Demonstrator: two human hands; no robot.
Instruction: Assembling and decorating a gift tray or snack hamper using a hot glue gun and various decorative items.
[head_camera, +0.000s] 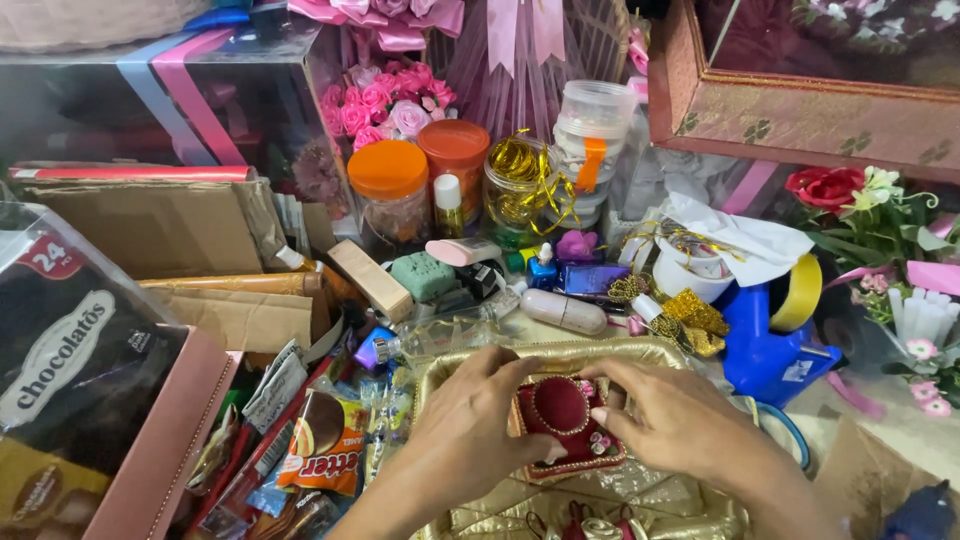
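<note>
Head view: left hand (470, 425) & right hand (670, 420) both curl around a small red cushion box (562, 420), fingers closed on its sides. Box sits flat on the gold tray (640, 352), centre-bottom of frame, roughly square w/ round top facing up; no clear long axis. Orange-lid jar (388, 195) and blue tape dispenser (765, 350) well behind.

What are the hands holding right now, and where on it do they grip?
Both hands grip a small dark-red cushion box with a bead-ringed top: the left hand on its left edge, the right hand on its right edge, over the gold tray.
</note>
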